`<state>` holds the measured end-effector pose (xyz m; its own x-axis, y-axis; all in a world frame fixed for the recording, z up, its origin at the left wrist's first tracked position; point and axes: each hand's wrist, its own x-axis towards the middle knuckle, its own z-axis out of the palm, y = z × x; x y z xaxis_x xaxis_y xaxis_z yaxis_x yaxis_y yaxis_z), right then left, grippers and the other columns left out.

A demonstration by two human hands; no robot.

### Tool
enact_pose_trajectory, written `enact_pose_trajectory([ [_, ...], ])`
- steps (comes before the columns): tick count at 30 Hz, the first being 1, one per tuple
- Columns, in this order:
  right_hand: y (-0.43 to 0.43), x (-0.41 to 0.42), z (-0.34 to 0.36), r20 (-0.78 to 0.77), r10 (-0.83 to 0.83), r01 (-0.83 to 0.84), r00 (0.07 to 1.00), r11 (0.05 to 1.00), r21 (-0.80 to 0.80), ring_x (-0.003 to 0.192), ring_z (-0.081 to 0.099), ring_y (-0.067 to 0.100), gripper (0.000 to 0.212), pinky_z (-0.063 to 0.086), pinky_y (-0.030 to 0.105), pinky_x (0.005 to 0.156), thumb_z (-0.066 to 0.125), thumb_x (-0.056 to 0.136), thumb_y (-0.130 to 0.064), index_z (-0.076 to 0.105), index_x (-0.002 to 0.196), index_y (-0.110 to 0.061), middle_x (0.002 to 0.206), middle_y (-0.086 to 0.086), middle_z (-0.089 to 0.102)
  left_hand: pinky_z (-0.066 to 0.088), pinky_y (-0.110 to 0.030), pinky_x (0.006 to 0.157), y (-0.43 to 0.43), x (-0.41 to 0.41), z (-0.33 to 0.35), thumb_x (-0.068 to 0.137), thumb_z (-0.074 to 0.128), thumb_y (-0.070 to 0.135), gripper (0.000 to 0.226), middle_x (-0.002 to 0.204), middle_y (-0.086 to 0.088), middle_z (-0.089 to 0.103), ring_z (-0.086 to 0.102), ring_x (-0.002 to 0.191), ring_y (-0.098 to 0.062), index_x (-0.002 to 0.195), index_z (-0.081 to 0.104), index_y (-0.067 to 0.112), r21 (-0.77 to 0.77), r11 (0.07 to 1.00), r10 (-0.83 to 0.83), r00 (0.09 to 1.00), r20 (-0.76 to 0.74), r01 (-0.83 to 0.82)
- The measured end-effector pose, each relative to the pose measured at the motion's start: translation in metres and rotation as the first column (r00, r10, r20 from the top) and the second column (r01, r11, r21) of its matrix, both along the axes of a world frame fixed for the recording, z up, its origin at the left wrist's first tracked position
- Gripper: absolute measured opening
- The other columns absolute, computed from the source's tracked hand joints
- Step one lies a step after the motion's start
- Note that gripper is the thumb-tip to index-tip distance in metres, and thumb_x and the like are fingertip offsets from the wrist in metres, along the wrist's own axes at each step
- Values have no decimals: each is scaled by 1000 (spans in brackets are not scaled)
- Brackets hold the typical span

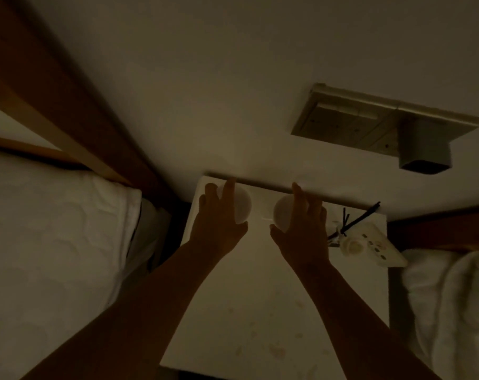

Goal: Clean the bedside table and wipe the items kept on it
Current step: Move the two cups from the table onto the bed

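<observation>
Under left hand (219, 223) and right hand (301, 234) grips, two white cups (244, 207).

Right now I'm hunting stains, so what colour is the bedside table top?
The bedside table top is white, with faint brownish spots near its front; head view, dim.

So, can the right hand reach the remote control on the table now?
Probably yes: the remote control lies close beside the right hand, only thin black cords between. But that hand grips a white round object, so it must release it first.

bedside table (260, 297): smooth matt white | headboard (76, 105): wood | bedding (54, 242): quilted cloth
</observation>
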<state>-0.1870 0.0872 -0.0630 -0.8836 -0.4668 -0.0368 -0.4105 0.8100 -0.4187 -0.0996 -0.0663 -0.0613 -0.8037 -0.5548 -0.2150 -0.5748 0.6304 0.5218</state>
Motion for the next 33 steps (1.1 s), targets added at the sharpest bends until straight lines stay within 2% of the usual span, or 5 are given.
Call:
enact_pose_trajectory([
  [7, -31, 33, 23, 83, 165, -162, 983, 986, -48, 122, 41, 29, 108, 52, 41, 91, 80, 67, -35, 11, 150, -30, 135, 8, 36, 46, -38, 93, -18, 54, 24, 74, 76, 34, 91, 132, -11, 33, 44, 117, -31, 147, 22, 20, 73, 972, 226, 974, -8, -225],
  [12, -76, 85, 36, 133, 346, -339, 929, 938, -70, 125, 36, 22, 105, 53, 37, 89, 79, 68, -39, 12, 149, -32, 139, 1, 32, 55, -45, 88, -39, 138, 44, 70, 80, 33, 94, 134, -5, 34, 49, 117, -28, 142, 19, 36, 141, 842, 524, 852, 14, -520],
  [16, -119, 144, 40, 161, 535, -525, 829, 845, -107, 127, 35, 22, 99, 53, 36, 90, 80, 69, -35, 19, 147, -32, 141, 2, 32, 56, -38, 86, -50, 224, 47, 67, 84, 33, 102, 133, 3, 32, 50, 115, -21, 143, 16, 37, 113, 720, 689, 724, -6, -685],
  [23, -193, 266, 40, 198, 764, -761, 615, 640, -104, 131, 31, 25, 92, 48, 41, 100, 78, 72, -39, 23, 146, -34, 145, 4, 27, 49, -29, 87, -67, 368, 39, 65, 86, 31, 102, 129, -1, 35, 50, 114, -22, 142, 20, 36, 85, 492, 870, 494, 1, -867],
  [33, -261, 441, 42, 181, 927, -934, 327, 346, -85, 132, 30, 24, 102, 51, 36, 91, 77, 74, -39, 9, 150, -37, 147, 5, 25, 52, -45, 94, -63, 539, 41, 68, 83, 32, 103, 137, -5, 33, 45, 122, -24, 146, 17, 32, 101, 247, 969, 246, -16, -964],
])
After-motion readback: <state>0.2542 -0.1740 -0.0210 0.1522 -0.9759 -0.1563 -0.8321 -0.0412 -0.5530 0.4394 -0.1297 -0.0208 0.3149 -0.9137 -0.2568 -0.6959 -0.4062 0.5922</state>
